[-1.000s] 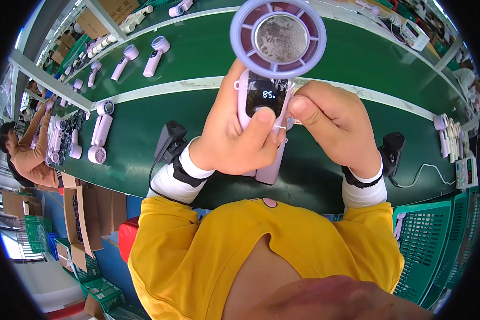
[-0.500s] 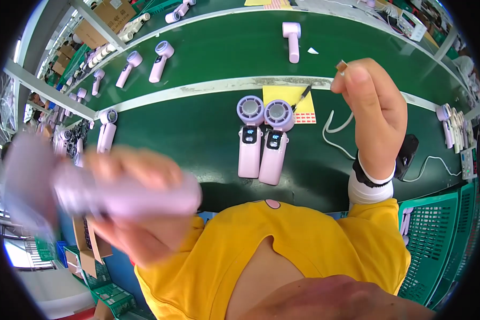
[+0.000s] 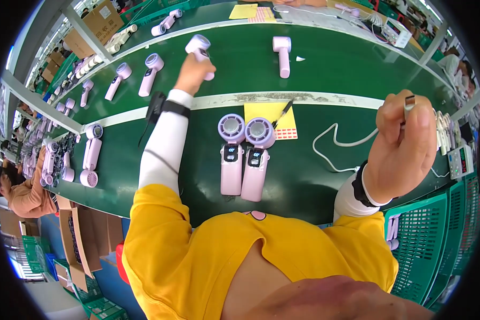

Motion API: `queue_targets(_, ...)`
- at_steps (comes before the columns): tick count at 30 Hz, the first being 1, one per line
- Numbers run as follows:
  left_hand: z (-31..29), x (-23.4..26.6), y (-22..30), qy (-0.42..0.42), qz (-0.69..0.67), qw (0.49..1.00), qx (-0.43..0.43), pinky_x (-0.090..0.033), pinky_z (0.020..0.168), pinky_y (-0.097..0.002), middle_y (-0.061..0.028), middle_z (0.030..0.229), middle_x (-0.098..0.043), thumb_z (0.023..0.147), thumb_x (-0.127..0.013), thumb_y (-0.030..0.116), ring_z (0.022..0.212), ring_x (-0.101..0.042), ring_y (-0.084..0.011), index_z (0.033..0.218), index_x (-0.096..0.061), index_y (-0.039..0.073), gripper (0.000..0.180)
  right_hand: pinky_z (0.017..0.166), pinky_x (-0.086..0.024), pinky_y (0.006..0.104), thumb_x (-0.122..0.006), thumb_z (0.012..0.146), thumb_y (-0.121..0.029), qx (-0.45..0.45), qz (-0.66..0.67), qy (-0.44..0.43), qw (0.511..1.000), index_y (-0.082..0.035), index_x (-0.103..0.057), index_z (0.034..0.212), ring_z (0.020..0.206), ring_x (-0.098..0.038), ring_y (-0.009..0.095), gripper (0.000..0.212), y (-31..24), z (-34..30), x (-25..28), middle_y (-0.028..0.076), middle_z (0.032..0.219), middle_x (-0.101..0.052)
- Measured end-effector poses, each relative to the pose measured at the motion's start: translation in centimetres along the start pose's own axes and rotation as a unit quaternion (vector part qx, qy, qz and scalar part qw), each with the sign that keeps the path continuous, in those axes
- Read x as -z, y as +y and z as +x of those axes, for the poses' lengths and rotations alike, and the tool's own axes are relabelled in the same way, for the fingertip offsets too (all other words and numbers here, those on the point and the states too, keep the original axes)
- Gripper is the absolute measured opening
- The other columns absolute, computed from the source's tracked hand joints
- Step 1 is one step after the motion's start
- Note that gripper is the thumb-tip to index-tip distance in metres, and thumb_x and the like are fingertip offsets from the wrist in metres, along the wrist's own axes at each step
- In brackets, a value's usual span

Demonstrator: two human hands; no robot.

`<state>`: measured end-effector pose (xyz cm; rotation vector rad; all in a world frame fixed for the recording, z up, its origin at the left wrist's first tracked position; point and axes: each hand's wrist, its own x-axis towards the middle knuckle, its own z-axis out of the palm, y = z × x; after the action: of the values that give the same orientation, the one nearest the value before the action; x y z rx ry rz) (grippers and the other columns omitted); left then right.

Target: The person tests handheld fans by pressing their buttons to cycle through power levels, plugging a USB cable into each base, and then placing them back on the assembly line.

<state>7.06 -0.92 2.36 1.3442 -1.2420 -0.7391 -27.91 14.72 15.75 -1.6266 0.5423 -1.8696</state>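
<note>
At the far green strip, my left hand (image 3: 193,74) is wrapped round the handle of a pale pink handheld fan (image 3: 198,44). Whether that fan rests on the surface or hangs just above it, I cannot tell. My right hand (image 3: 402,144), raised at the right, pinches a small brown and silver piece (image 3: 409,102) between thumb and fingers. Two more handheld fans, a left one (image 3: 231,170) and a right one (image 3: 255,176), lie side by side before me with lit displays. Behind them is a yellow sheet (image 3: 256,110) with a black pen (image 3: 284,113).
A white rail (image 3: 314,100) divides the near table from the far strip, where another pink fan (image 3: 284,58) lies. Several fans lie at the left. A white cable (image 3: 325,154) curls near my right wrist. Green crates (image 3: 416,256) stand at lower right; a person (image 3: 29,194) is at far left.
My left hand has carried the handheld fan from the lower left to the far strip. My right hand has moved right and lower, still pinching the small piece.
</note>
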Motion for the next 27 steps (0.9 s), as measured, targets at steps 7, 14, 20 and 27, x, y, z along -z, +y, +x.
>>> queue_targets(7,3.0,-2.5,-4.0,0.04,0.247,0.964,-0.084,-0.046,0.06,-0.0363,-0.0252,0.082,-0.056,0.066,-0.059,0.006,0.064,-0.054,-0.035,0.09,-0.045,-0.011,0.033,0.051,-0.031,0.019,-0.048,0.087,-0.024,0.031,-0.045,-0.004,0.999,0.003,-0.055,0.078,0.06,-0.044,0.009,0.029,0.7,0.0,-0.2,0.009,0.072,-0.057)
queue_targets(14,-13.2,-2.8,2.8,0.23,0.359,0.839,-0.338,-0.037,0.057,-0.0394,-0.0181,0.073,-0.047,0.069,-0.058,0.007,0.063,-0.044,-0.032,0.083,-0.048,-0.004,0.02,0.052,-0.031,0.0191,-0.048,0.087,-0.024,0.012,-0.022,0.004,1.0,0.003,-0.055,0.08,0.06,-0.044,0.009,0.03,1.2,0.0,-0.3,0.009,0.072,-0.056)
queue_targets(20,-24.0,-2.5,5.1,0.015,0.278,0.949,-0.145,-0.039,0.06,-0.0387,-0.0164,0.077,-0.05,0.067,-0.065,0.02,0.063,-0.046,-0.0311,0.085,-0.05,-0.003,0.033,0.05,-0.03,0.0186,-0.048,0.088,-0.024,0.018,-0.024,0.003,1.0,0.003,-0.055,0.08,0.059,-0.042,0.007,0.03,1.0,-0.2,-1.2,0.007,0.072,-0.056)
queue_targets(27,-20.9,2.2,5.1,-0.234,0.246,0.921,0.194,-0.043,0.06,-0.0305,-0.0105,0.078,-0.053,0.075,-0.062,0.024,0.064,-0.054,-0.0213,0.093,-0.047,-0.001,0.035,0.051,-0.029,0.0179,-0.044,0.092,-0.025,-0.089,-0.064,-0.066,0.992,0.002,-0.055,0.081,0.059,-0.042,0.007,0.031,0.3,0.0,-1.7,0.004,0.071,-0.055)
